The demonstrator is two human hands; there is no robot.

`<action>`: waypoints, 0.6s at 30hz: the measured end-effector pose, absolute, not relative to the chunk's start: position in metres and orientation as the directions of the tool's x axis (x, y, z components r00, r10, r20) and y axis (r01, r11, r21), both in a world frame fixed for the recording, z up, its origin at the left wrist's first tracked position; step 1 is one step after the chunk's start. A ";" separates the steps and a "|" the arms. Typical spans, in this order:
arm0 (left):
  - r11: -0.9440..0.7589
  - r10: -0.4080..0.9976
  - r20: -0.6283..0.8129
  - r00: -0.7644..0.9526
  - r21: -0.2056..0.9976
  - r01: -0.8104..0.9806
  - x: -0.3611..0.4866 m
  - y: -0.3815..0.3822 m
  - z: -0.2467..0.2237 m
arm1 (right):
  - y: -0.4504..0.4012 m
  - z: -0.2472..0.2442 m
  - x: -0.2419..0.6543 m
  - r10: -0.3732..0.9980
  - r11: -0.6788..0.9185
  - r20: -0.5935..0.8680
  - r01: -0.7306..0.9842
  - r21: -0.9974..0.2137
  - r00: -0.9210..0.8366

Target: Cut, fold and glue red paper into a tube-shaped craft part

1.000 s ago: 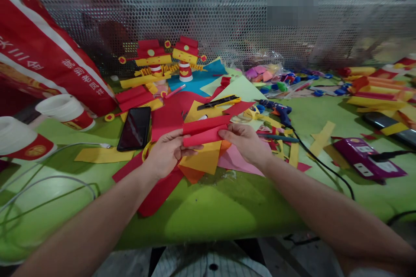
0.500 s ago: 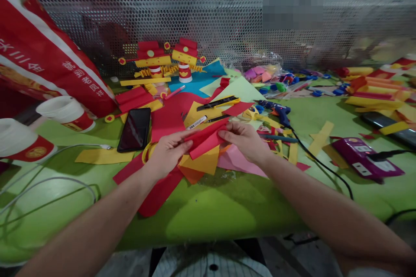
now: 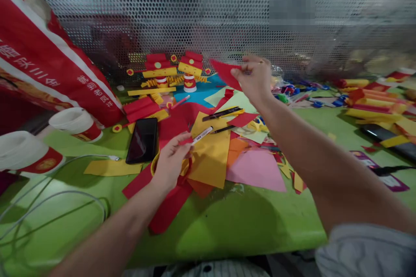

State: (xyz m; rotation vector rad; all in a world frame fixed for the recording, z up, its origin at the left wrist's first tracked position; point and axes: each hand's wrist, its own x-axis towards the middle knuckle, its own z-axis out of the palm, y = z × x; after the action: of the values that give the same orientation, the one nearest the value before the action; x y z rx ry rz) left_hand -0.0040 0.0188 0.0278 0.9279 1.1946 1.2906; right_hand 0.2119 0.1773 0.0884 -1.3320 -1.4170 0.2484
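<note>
My right hand [image 3: 255, 75] is raised in front of the mesh, its fingers pinching the end of a piece of red paper [image 3: 225, 72]. My left hand [image 3: 173, 156] is low over the scattered paper, thumb and forefinger slightly apart, with nothing visible between them. Just beyond its fingertips lies a white marker [image 3: 202, 135]. Yellow paper [image 3: 211, 160] and pink paper [image 3: 256, 169] lie to its right. A black cutter [image 3: 222, 114] rests farther back. Yellow-handled scissors [image 3: 185, 168] are partly hidden by my left hand.
A black phone [image 3: 142, 140], white cups [image 3: 74, 121] and a red bag [image 3: 55, 60] stand or lie at the left. Two red-and-yellow paper figures [image 3: 190, 69] stand at the back. A purple power strip [image 3: 394, 181] is at the right, partly behind my forearm.
My left hand has let go of the red paper. My right hand has lifted it up and away toward the mesh. The camera view has shifted slightly.
</note>
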 end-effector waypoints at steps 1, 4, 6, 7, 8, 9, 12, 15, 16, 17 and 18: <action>0.106 0.989 -0.121 -0.088 0.980 -0.167 -0.004 0.018 0.027 | 0.196 0.090 0.210 0.803 0.329 0.537 0.558 -0.762 0.260; 0.140 0.987 -0.148 -0.067 0.984 -0.106 -0.003 0.017 0.025 | 0.243 0.086 0.202 0.877 0.313 0.417 0.376 -0.872 0.237; 0.175 0.982 -0.181 -0.054 0.979 -0.102 -0.003 0.017 0.023 | 0.264 0.081 0.194 0.938 0.249 0.294 0.230 -0.941 0.186; 0.190 0.979 -0.196 -0.049 0.976 -0.107 -0.003 0.017 0.022 | 0.271 0.078 0.189 0.953 0.227 0.256 0.182 -0.957 0.159; 0.201 0.977 -0.207 -0.044 0.973 -0.112 -0.004 0.017 0.020 | 0.276 0.076 0.184 0.963 0.213 0.233 0.144 -0.966 0.135; 0.208 0.976 -0.214 -0.038 0.972 -0.111 -0.004 0.017 0.019 | 0.280 0.074 0.178 0.967 0.216 0.229 0.112 -0.970 0.114; 0.218 0.975 -0.221 -0.024 0.972 -0.084 -0.006 0.018 0.017 | 0.288 0.071 0.161 0.964 0.260 0.261 0.031 -0.965 0.047; 0.222 0.974 -0.224 -0.018 0.972 -0.070 -0.006 0.018 0.018 | 0.301 0.066 0.146 0.966 0.259 0.259 0.038 -0.965 0.018; 0.227 0.973 -0.228 -0.016 0.971 -0.069 -0.007 0.018 0.018 | 0.306 0.063 0.142 0.969 0.240 0.244 0.073 -0.968 0.049; 0.232 0.972 -0.233 -0.014 0.970 -0.069 -0.007 0.018 0.019 | 0.312 0.060 0.140 0.968 0.217 0.229 0.119 -0.969 0.105; 0.236 0.971 -0.237 -0.012 0.969 -0.069 -0.007 0.018 0.019 | 0.317 0.056 0.138 0.960 0.190 0.218 0.168 -0.967 0.175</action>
State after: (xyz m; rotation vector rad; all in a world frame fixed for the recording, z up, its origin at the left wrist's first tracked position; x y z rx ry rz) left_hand -0.0071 0.0181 0.0190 0.9745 1.2788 1.0771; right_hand 0.1378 0.3167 0.0562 -1.2454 -1.2622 0.8413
